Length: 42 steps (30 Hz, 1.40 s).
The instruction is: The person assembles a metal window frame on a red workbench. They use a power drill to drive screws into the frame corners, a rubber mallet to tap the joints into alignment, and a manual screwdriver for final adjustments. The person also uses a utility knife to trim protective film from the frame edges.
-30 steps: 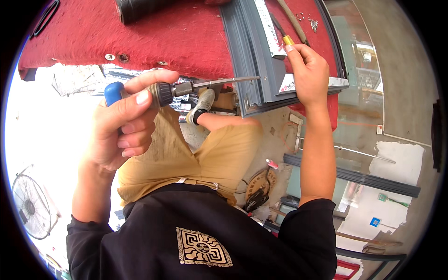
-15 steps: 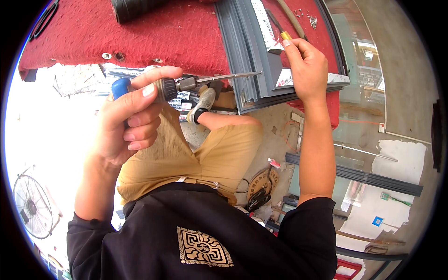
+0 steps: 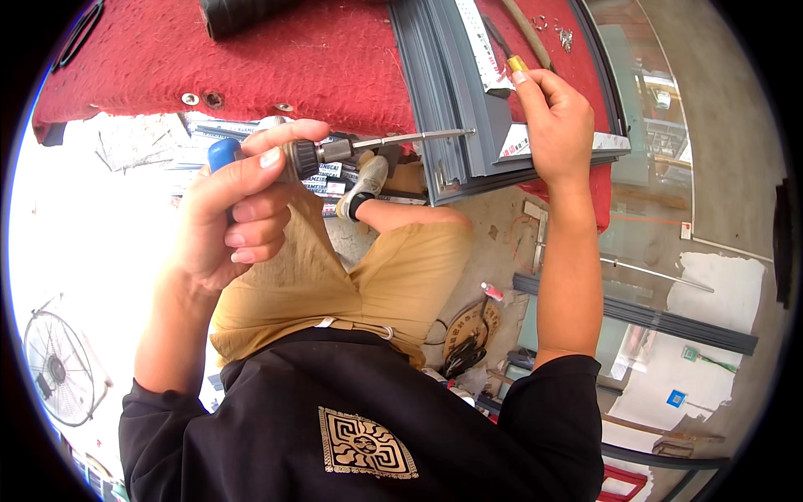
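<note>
My left hand (image 3: 238, 209) is closed around a power drill with a blue part (image 3: 224, 154), a dark ribbed collar and a metal chuck; its index finger stretches along the top. Its long thin bit (image 3: 406, 139) reaches right, the tip at the face of a dark grey metal window frame (image 3: 456, 159). Over the frame's near side, my right hand (image 3: 559, 125) is closed, thumb and forefinger together. They meet at the yellow end of a slim dark tool (image 3: 517, 64); whether they grip it is unclear, since what lies inside the fingers is hidden.
The frame lies on a red cloth-covered table (image 3: 318, 67) and juts past its near edge. A dark roll (image 3: 242, 17), a wooden handle (image 3: 529, 35) and metal shavings (image 3: 565, 38) lie on it. A standing fan (image 3: 57, 368) is at left; grey profiles (image 3: 644, 314) lie at right.
The whole view shifts very slightly. Both hands, the drill and the frame keep the same places relative to each other.
</note>
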Available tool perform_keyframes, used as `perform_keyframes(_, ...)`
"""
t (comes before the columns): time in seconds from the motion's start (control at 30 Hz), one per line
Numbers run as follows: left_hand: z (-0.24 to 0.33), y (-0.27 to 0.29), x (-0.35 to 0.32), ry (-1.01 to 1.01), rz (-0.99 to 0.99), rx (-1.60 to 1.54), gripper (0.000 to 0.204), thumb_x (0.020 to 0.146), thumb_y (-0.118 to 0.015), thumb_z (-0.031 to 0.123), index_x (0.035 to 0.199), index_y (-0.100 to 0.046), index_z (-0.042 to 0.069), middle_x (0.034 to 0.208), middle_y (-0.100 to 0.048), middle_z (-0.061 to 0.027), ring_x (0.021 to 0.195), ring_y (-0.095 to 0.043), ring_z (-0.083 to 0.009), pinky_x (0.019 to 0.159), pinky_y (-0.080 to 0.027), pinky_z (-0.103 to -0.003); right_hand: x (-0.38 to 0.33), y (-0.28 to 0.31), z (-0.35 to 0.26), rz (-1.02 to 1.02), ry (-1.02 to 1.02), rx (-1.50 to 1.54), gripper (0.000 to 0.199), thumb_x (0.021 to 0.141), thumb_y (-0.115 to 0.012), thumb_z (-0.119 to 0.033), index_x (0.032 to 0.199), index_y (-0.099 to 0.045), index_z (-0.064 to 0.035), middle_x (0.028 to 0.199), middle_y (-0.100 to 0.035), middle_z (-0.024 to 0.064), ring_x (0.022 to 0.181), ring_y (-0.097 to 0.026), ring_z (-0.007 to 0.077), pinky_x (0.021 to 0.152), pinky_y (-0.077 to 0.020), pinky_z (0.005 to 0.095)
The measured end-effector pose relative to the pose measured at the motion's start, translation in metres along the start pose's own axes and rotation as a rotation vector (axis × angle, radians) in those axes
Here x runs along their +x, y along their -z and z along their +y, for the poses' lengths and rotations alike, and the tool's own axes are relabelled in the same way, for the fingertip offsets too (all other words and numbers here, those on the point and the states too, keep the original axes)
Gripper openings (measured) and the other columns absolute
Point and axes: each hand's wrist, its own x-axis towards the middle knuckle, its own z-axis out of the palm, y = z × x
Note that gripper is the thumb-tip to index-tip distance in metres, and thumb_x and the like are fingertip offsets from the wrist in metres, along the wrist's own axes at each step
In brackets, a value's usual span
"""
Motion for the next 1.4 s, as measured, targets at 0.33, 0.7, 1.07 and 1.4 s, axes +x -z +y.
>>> perform_keyframes(0.33,0.039,-0.015,0.007,0.172,-0.001,-0.300,0.052,0.125,-0.043,0.024,0.173,-0.043,0.006,0.074,-0.043,0.0050,0.046,-0.036,-0.0008,0.035,-0.038,-0.019,-0.001,-0.001,-0.001,0.005,-0.003,-0.010,0.032,0.108,-0.077,-0.028,0.100,-0.080,0.0029,0.062,-0.051,0.0007,0.062,-0.044,0.0096,0.059,-0.0401,0.0357)
perform_keyframes(0.7,0.060,-0.005,0.024,0.103,-0.037,0.150,0.049,0.123,-0.050,0.025,0.166,-0.052,0.001,0.066,-0.044,0.0079,0.045,-0.042,-0.0001,0.035,-0.035,-0.020,-0.001,0.001,-0.003,-0.001,-0.046,-0.003,0.032,0.108,-0.077,-0.028,0.101,-0.081,0.0028,0.062,-0.053,0.0002,0.062,-0.045,0.0089,0.059,-0.0414,0.0348)
perform_keyframes(1.07,0.058,0.012,0.022,-0.124,-0.174,0.861,0.065,0.103,-0.088,0.038,0.151,-0.064,0.001,0.100,-0.082,-0.0106,0.055,-0.059,-0.0078,0.050,-0.049,-0.024,0.000,0.000,-0.004,-0.001,-0.039,-0.008,0.033,0.107,-0.077,-0.029,0.100,-0.082,0.0028,0.061,-0.055,0.0013,0.060,-0.046,0.0104,0.060,-0.0421,0.0355)
perform_keyframes(1.4,0.084,0.000,0.033,-0.548,-0.544,1.407,0.039,0.096,-0.088,0.005,0.134,-0.079,0.002,0.127,-0.085,-0.0160,0.124,-0.081,-0.0375,0.110,-0.066,-0.047,0.002,0.000,-0.001,-0.007,-0.017,-0.017,0.032,0.106,-0.077,-0.028,0.100,-0.082,0.0027,0.063,-0.056,0.0015,0.060,-0.047,0.0102,0.059,-0.0411,0.0354)
